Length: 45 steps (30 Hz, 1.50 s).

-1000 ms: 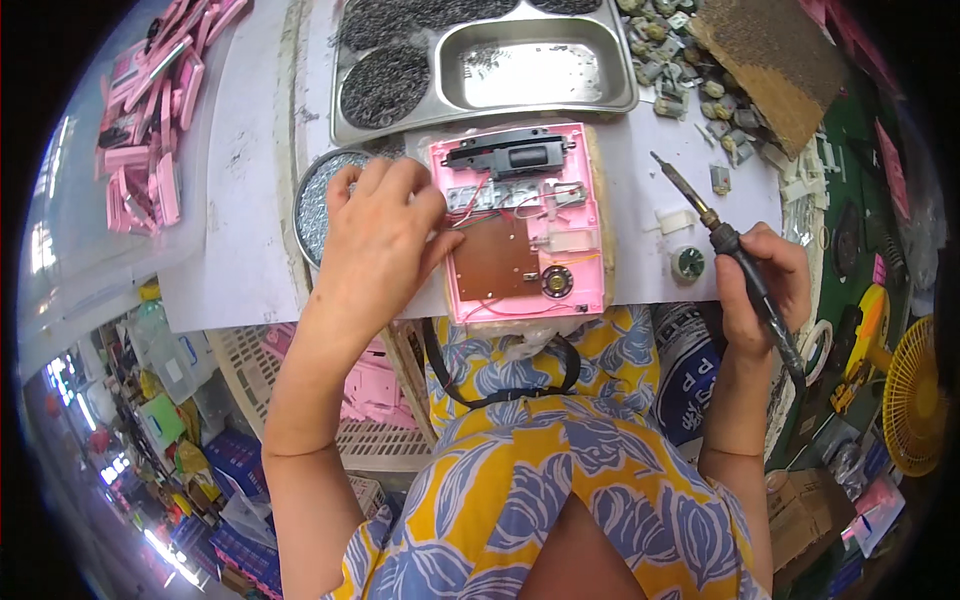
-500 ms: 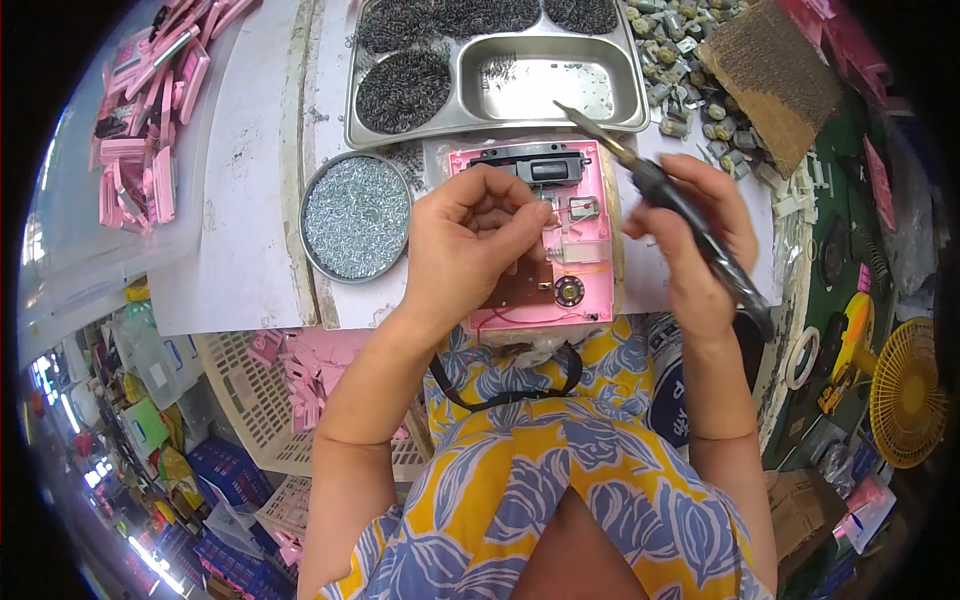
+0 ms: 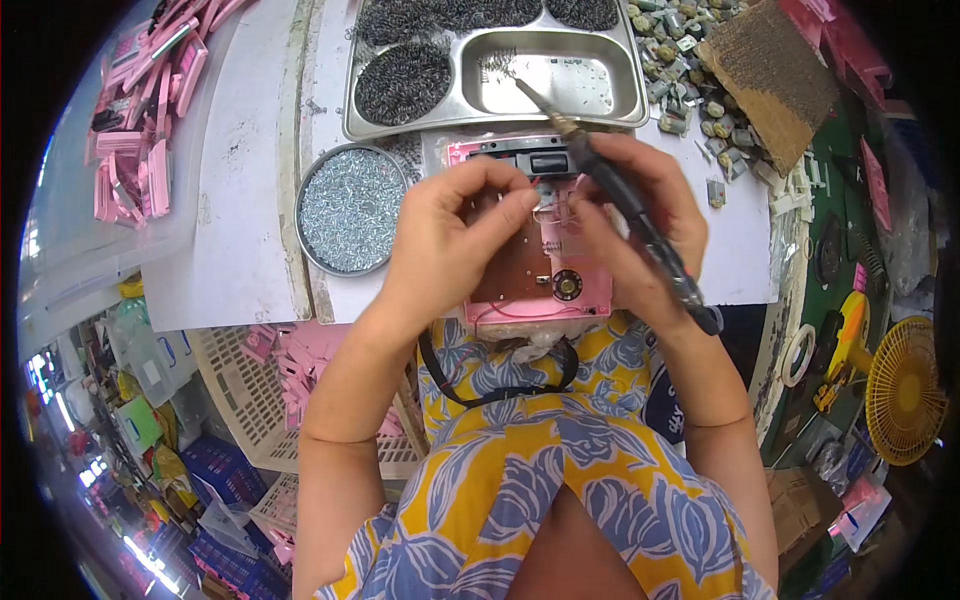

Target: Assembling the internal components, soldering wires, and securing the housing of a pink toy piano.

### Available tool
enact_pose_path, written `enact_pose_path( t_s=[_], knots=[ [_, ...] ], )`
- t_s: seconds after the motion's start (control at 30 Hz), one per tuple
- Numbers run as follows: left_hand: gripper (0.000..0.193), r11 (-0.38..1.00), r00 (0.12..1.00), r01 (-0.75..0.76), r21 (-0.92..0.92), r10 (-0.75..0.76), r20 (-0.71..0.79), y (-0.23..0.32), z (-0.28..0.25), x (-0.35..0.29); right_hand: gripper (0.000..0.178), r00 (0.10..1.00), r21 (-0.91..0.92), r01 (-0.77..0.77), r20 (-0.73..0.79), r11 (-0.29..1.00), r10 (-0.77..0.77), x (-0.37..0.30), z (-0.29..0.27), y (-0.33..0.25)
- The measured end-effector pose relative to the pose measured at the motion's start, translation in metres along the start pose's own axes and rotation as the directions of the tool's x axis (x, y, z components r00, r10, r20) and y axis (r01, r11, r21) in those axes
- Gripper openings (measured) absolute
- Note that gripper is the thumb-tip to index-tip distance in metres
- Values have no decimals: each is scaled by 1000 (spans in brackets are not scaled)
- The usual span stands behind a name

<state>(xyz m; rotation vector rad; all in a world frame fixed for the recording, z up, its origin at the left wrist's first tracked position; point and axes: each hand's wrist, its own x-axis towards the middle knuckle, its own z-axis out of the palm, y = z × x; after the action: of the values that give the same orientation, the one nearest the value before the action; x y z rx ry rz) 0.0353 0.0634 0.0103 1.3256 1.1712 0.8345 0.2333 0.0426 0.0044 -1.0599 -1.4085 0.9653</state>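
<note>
A pink plastic housing (image 3: 598, 298) lies on the table in front of me, with a brown circuit board (image 3: 518, 272), a small round speaker (image 3: 567, 285) and a black part (image 3: 548, 163) at its far end. Over the housing, my left hand (image 3: 455, 225) has thumb and forefinger pinched near thin wires. What is between them is too small to make out. My right hand (image 3: 650, 220) grips a long black screwdriver-like tool (image 3: 640, 222), its pointed tip slanting up over the metal tray. My right thumb and fingertips reach close to the left fingertips, partly covering the housing's right side.
A compartmented metal tray (image 3: 455, 72) with dark springs stands behind the housing. Left of it is a round dish (image 3: 303, 215) of small silvery screws. Small motors (image 3: 725, 130) and cardboard (image 3: 775, 80) lie right. Pink parts (image 3: 150, 130) fill a clear bin; a yellow fan (image 3: 905, 390) stands right.
My right hand has moved left, over the housing, bringing the tool with it. The tool's tip is now farther left and farther up. My left hand stays pinched in nearly the same place.
</note>
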Motion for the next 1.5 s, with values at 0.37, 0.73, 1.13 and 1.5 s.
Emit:
enact_pose_path(
  t_s=[0.37, 0.73, 1.13, 1.5],
  knots=[
    [11, 709, 935, -276, 649, 355, 11, -4, 7, 14, 42, 995, -109, 79, -54, 991, -85, -22, -53, -4],
    [12, 736, 938, -234, 635, 342, -51, -13, 7, 14, 31, 962, -259, 256, 164, 931, -219, -19, -58, 7],
    [12, 727, 931, -241, 643, 360, -58, -14, 6, 16, 29, 953, -259, 275, 201, 926, -227, -11, -50, 7],
    [13, 736, 929, -231, 636, 361, -80, -14, 8, 14, 32, 885, -308, 444, 302, 842, -356, -3, -51, 7]
  ],
)
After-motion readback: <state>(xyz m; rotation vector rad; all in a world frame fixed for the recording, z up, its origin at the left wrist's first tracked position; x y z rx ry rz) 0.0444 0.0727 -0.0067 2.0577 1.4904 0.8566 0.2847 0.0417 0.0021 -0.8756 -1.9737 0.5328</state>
